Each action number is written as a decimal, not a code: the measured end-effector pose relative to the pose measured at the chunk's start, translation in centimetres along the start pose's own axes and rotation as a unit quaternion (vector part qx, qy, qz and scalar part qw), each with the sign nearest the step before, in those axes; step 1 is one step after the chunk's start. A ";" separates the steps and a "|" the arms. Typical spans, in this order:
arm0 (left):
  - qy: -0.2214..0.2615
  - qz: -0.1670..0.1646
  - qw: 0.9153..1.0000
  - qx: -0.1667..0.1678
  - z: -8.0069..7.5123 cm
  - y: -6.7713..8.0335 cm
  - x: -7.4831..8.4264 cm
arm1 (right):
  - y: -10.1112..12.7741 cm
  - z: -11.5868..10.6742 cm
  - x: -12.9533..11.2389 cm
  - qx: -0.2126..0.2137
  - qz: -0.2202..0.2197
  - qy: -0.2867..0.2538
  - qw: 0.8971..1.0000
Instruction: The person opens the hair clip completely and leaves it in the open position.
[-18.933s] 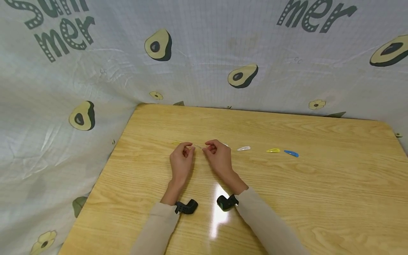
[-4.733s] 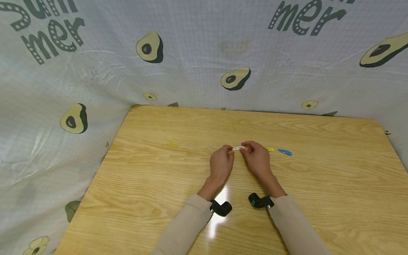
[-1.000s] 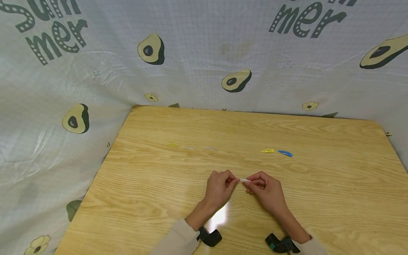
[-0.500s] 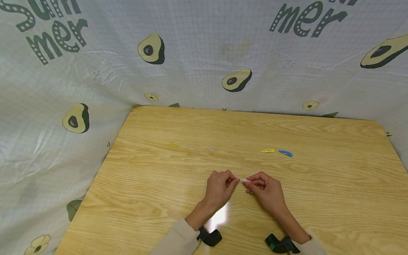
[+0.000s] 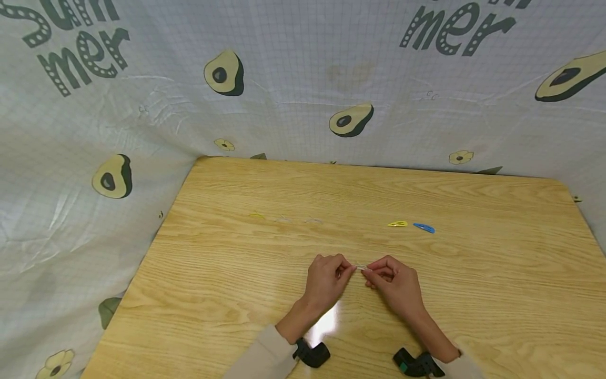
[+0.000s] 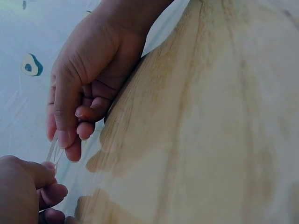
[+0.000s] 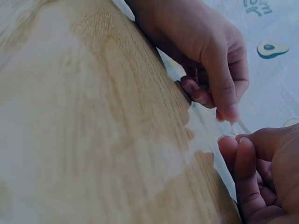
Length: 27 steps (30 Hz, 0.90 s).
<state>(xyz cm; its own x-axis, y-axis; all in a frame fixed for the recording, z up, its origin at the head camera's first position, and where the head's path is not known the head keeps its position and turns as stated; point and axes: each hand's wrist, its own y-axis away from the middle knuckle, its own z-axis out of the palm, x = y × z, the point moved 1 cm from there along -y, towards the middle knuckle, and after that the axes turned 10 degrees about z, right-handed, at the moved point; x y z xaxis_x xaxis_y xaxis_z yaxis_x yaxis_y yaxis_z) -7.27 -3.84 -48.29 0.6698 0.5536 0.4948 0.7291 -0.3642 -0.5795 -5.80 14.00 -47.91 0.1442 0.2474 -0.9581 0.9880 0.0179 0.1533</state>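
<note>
On the wooden counter behind the slim white clip lie, left to right, 1 thin yellow clip, 2 thin pale clips, 1 yellow teardrop clip and 1 blue teardrop clip.

The head view is rendering brightly; white glare is reflecting off the glossy, yellow-brown wood-grain table. The slim white hair clip is resolving faintly. Both wrist views are running dimmer, bluish and soft.

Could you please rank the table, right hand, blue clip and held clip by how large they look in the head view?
1. Table
2. Right hand
3. Blue clip and held clip: unsure, as the latter is partly covered.
</note>
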 end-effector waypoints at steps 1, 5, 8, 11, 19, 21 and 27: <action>0.003 -0.003 1.000 -0.001 0.0 0.0 0.0 | 0.0 0.0 0.0 0.000 0.000 -0.002 1.000; 0.013 -0.014 1.000 -0.005 -0.1 0.0 0.1 | 0.1 0.0 0.0 0.000 -0.002 -0.009 1.000; 0.016 -0.014 1.000 -0.003 -0.1 0.0 0.2 | 0.0 0.0 0.0 0.003 -0.008 -0.013 1.000; 0.015 -0.009 1.000 0.002 -0.2 -0.2 0.2 | -0.1 0.0 0.1 0.009 -0.014 -0.015 1.000; 0.022 -0.003 1.000 0.012 -0.6 -0.9 -0.1 | -0.3 -0.1 -0.5 0.014 -0.029 -0.027 0.999; 0.022 0.000 1.000 0.014 -0.7 -1.1 -0.1 | -0.3 -0.2 -0.7 0.015 -0.031 -0.028 0.999; 0.025 0.007 0.999 0.019 -0.8 -1.5 -0.1 | -0.5 -0.3 -0.8 0.019 -0.041 -0.017 0.999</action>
<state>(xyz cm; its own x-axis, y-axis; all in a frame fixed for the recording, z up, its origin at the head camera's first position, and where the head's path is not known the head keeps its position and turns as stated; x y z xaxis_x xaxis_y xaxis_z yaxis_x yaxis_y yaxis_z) -8.29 -3.94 -46.98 0.6867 0.5108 0.5173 0.7145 -0.3429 -0.6098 -6.47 14.13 -47.14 0.0638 0.2131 -0.9749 0.9979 -0.0009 0.0651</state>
